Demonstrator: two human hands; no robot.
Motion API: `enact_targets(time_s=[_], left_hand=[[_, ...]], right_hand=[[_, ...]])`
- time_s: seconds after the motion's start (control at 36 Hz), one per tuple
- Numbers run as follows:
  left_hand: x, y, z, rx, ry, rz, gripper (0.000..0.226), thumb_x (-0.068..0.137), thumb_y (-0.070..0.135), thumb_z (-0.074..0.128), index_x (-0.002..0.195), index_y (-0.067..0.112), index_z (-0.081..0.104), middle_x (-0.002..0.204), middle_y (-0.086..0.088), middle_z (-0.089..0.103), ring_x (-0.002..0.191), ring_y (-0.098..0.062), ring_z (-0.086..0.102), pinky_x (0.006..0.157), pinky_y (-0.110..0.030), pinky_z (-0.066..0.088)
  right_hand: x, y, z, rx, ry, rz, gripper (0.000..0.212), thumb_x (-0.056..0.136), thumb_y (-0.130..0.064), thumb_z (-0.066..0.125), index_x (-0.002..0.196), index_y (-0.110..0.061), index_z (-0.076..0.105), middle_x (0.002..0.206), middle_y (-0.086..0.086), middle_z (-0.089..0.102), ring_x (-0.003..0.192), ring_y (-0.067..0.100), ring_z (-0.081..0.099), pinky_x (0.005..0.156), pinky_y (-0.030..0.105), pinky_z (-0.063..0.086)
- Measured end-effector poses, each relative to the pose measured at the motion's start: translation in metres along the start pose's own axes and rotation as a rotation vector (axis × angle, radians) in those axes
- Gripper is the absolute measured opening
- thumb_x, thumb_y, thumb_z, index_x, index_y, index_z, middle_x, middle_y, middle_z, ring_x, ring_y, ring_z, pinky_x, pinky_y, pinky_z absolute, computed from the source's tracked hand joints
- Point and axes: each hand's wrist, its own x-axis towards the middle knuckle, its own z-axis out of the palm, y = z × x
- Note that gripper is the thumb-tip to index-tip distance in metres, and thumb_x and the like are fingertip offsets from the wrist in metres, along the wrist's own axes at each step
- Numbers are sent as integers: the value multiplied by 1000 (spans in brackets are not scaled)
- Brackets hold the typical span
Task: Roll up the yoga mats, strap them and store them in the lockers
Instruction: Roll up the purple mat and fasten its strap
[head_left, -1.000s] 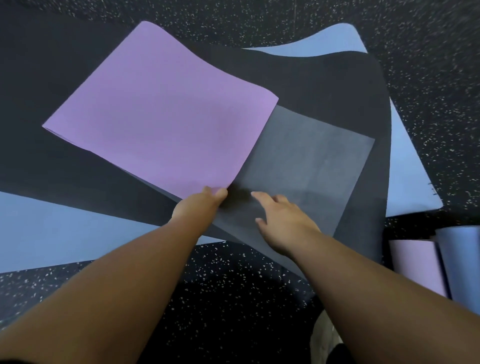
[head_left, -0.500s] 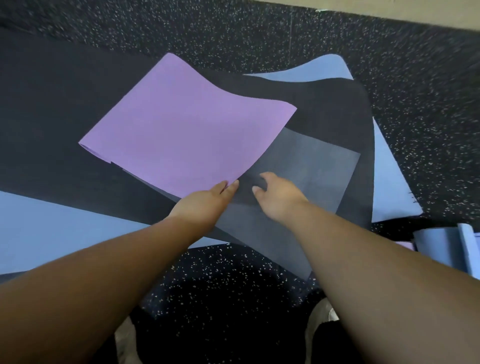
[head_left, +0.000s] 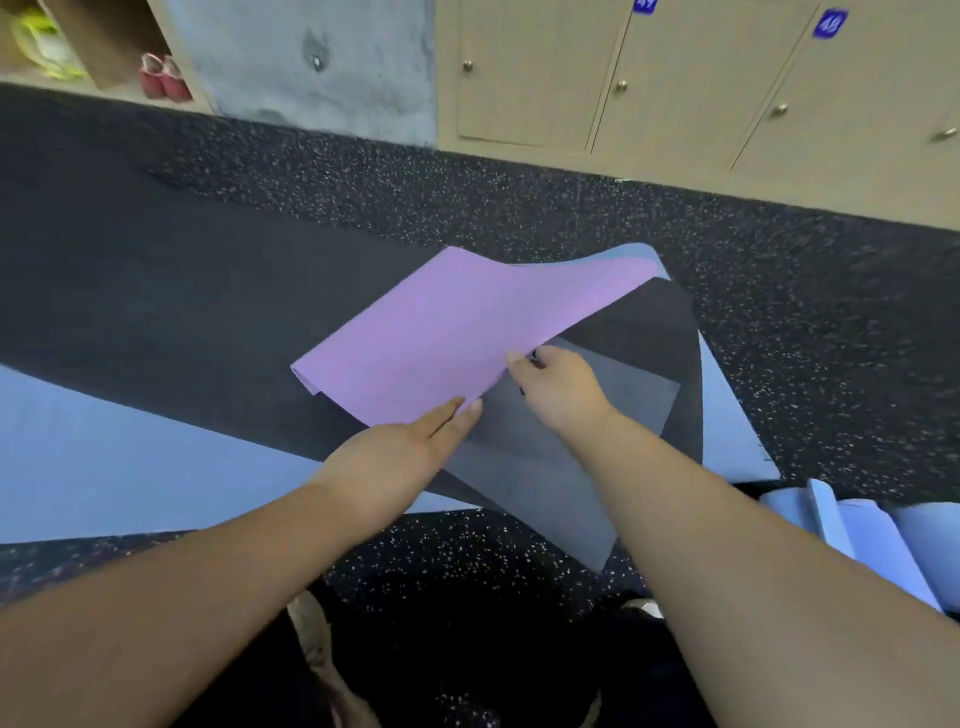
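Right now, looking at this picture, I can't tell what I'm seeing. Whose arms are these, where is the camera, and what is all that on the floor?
No machine here: a person wears a camera on the head, looking down at their own arms. The right hand pinches the edge of a purple mat folded back on itself, its grey underside showing. The left hand lies flat, fingers straight, at the mat's near corner. Beneath lie a black mat and a blue mat on the speckled floor. Rolled blue mats sit at right; lockers stand behind.

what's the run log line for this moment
step: rolling purple mat | left hand: flat on fold | right hand: pinches edge | lockers: closed
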Motion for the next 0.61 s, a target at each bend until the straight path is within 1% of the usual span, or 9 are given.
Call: enact_targets(time_s=[0.08,0.17,0.25,0.31,0.36,0.44,0.5,0.56,0.61], left_hand=[[-27,6,-12,44,13,48,108,75,-19,38,148,30,-25,158,11,-21,114,-27,55,85,-37,49],[-48,11,-16,-38,43,130,104,78,-17,37,151,42,-8,150,26,-21,124,-20,50,92,-31,45],[-62,10,-9,-88,154,256,80,90,-1,53,150,43,23,158,20,14,135,-14,43,106,-31,40],[-69,5,-7,-60,294,226,81,76,6,75,140,40,38,148,4,46,121,-21,58,90,-35,53],[-76,1,-9,-54,351,114,90,58,4,86,132,34,43,135,-9,58,110,-29,65,76,-40,58],[-89,1,-26,-72,446,18,83,70,3,79,141,28,43,149,-13,43,127,-33,52,89,-46,53],[-97,-2,-35,-62,451,-40,87,84,3,64,152,36,22,161,-6,15,144,-28,29,105,-44,40],[-106,-4,-48,-39,510,-39,101,79,-1,65,151,40,8,162,-6,9,143,-29,30,100,-44,43],[-110,-4,-64,-10,509,-1,109,67,-3,75,150,35,16,158,-14,23,129,-36,48,83,-43,52]], right_hand=[[-24,-14,1,154,37,-19,18,94,-21,57,110,-12,58,96,-3,62,86,16,58,70,22,42],[-44,-24,5,151,47,-38,39,87,0,47,124,-12,54,102,0,64,85,15,58,59,11,42],[-56,-29,11,85,29,-87,62,83,3,39,141,-21,45,120,5,63,95,19,56,72,24,42],[-64,-35,12,110,16,-107,68,82,4,35,142,-25,44,121,5,64,94,19,56,70,25,41],[-75,-39,12,119,13,-139,71,81,7,34,143,-25,44,128,1,61,102,19,57,75,25,41],[-94,-41,9,70,-2,-206,75,77,9,33,140,-28,48,125,-2,63,108,22,58,83,28,44],[-109,-43,5,-5,-20,-249,77,78,10,33,142,-31,47,133,-9,59,116,12,54,91,24,42],[-123,-47,1,-65,-19,-295,77,81,10,33,143,-34,45,139,-13,54,123,7,50,100,23,39],[-137,-55,-5,-139,-1,-344,76,83,7,32,141,-40,46,133,-8,59,119,15,55,98,28,43]])
